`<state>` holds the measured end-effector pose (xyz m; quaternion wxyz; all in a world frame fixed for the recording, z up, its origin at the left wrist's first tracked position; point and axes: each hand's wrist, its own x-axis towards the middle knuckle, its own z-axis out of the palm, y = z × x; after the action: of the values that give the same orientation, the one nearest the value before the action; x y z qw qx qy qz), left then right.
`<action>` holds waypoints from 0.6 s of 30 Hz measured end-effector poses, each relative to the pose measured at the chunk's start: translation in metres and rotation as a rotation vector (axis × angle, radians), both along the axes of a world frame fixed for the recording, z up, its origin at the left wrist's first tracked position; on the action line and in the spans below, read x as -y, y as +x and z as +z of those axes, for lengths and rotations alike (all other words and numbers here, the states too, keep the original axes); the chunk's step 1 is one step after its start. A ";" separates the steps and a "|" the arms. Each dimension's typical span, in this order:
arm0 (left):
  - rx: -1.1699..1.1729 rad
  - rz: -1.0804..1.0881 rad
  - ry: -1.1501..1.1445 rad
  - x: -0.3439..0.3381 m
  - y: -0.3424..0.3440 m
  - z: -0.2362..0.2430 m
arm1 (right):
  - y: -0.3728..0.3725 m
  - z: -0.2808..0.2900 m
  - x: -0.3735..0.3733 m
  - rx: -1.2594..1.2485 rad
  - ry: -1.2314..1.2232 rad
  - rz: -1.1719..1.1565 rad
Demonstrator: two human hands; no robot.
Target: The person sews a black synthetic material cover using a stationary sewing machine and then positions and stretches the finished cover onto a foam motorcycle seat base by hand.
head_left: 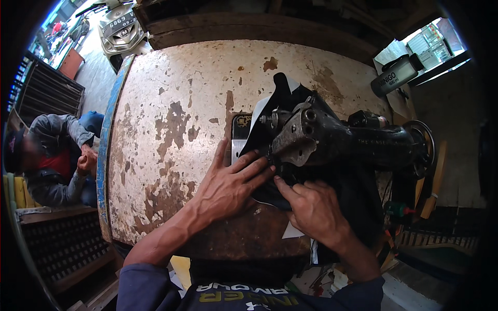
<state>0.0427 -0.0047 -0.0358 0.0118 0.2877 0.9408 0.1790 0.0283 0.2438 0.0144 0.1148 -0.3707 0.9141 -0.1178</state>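
Note:
A black sewing machine (pixel 332 137) stands on the worn table, its head end pointing left. Black cloth (pixel 358 192) with white pieces along its edges runs under the machine's head and spills toward me. My left hand (pixel 223 189) lies flat with fingers spread, the fingertips pressing the cloth just left of the needle area. Close to it, my right hand (pixel 314 207) has its index finger stretched toward the needle area, while the other fingers curl into the cloth. The needle and presser foot are hidden by the head and my fingers.
The table top (pixel 166 88) has peeling white paint and a blue left edge. At the far right stands a grey bottle (pixel 397 75), beyond the machine's handwheel (pixel 423 147). A person (pixel 57 155) sits past the left edge, and a motorcycle (pixel 122 33) is parked behind.

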 end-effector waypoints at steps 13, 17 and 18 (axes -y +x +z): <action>-0.024 0.010 -0.010 0.003 -0.007 0.003 | 0.004 -0.004 0.008 -0.002 -0.038 -0.087; -0.046 0.004 -0.048 0.005 -0.017 0.004 | -0.002 0.007 0.004 0.075 -0.011 -0.054; -0.042 0.003 -0.058 0.006 -0.016 0.005 | -0.001 0.006 0.006 0.041 -0.010 -0.050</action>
<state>0.0266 -0.0104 -0.0309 0.0001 0.2893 0.9461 0.1453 0.0271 0.2376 0.0202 0.1287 -0.3460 0.9198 -0.1327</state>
